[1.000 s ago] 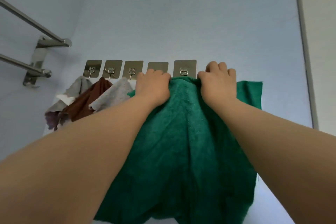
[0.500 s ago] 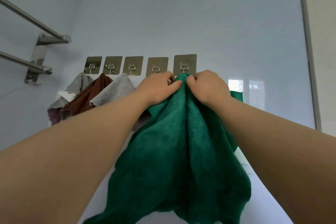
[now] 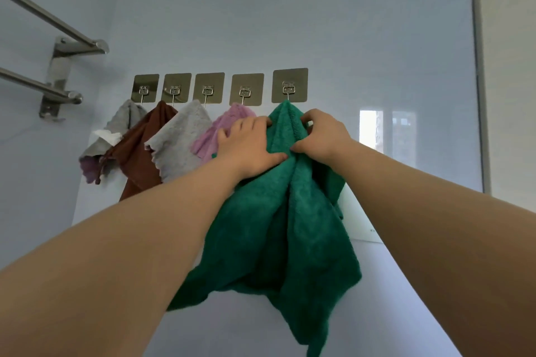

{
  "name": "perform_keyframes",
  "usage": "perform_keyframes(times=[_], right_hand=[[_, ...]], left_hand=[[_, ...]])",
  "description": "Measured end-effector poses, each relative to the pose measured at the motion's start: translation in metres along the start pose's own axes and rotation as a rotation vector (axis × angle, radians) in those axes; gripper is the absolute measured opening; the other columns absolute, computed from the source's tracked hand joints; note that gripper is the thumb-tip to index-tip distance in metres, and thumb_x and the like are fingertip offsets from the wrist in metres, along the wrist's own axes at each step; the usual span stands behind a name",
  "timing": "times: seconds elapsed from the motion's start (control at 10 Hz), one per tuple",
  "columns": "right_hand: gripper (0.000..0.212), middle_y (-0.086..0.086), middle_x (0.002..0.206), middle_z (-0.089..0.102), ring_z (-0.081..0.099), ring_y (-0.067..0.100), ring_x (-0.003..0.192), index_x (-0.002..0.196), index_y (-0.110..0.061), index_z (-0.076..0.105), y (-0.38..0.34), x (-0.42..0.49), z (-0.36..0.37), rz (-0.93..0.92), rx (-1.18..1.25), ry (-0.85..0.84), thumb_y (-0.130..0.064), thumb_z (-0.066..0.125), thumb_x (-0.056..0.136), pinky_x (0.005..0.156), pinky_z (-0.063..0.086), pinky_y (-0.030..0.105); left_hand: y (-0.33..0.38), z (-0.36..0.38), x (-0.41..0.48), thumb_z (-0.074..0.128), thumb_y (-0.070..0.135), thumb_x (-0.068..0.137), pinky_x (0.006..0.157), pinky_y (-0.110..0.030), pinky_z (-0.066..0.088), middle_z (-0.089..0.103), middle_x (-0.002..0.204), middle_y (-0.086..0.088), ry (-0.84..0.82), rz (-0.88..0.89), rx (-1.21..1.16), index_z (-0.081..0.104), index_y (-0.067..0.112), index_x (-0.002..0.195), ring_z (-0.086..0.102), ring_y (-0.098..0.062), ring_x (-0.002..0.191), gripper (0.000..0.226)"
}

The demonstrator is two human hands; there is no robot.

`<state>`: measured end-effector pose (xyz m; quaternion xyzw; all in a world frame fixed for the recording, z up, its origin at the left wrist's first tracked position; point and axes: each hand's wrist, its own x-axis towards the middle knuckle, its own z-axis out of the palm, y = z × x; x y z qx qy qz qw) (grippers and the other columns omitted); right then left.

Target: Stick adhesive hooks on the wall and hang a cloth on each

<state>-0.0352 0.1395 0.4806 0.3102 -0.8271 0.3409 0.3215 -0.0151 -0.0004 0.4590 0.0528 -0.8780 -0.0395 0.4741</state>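
Note:
Several square adhesive hooks sit in a row on the pale wall; the rightmost hook (image 3: 289, 86) carries the green cloth (image 3: 278, 211), whose top corner hangs from its metal hook. My left hand (image 3: 246, 148) lies on the cloth's left side, fingers fairly straight, thumb against the fabric. My right hand (image 3: 322, 136) grips a fold of the green cloth just below the hook, fingers curled. A pink cloth (image 3: 220, 130) hangs on the neighbouring hook (image 3: 246, 89). Further left hang a light grey cloth (image 3: 179, 142), a brown cloth (image 3: 142, 153) and a grey cloth (image 3: 121, 124).
A double steel towel rail (image 3: 58, 66) juts from the wall at the upper left. A vertical frame edge (image 3: 478, 66) bounds the glossy wall panel on the right. A white surface (image 3: 406, 284) lies below the cloths.
The green cloth's top corner went onto the rightmost hook and now hangs from it. Both hands slid down from the hook to the cloth below it. The pink cloth has come into view.

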Motion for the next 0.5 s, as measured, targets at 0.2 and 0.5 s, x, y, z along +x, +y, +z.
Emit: perform_keyframes(times=[0.2,0.5], right_hand=[[0.029,0.002,0.104,0.056,0.054,0.024,0.104,0.105,-0.018,0.049,0.002,-0.007,-0.004,0.065,0.099,-0.003,-0.026,0.065,0.081,0.097,0.045,0.043],[0.031,0.000,0.112,0.057,0.051,0.027,0.111,0.113,-0.022,0.049,0.002,-0.011,-0.006,0.084,0.092,0.243,-0.038,0.049,0.087,0.089,0.033,0.035]], left_hand=[[0.003,-0.008,-0.009,0.055,0.056,0.080,0.110,-0.062,-0.003,0.036,0.147,-0.001,0.012,-0.023,0.009,0.028,0.025,0.139,0.011,-0.021,0.144,0.071],[0.000,-0.019,-0.016,0.054,0.055,0.081,0.111,-0.054,0.018,0.031,0.146,0.003,0.116,-0.063,-0.118,0.035,0.028,0.135,0.017,-0.020,0.140,0.063]])
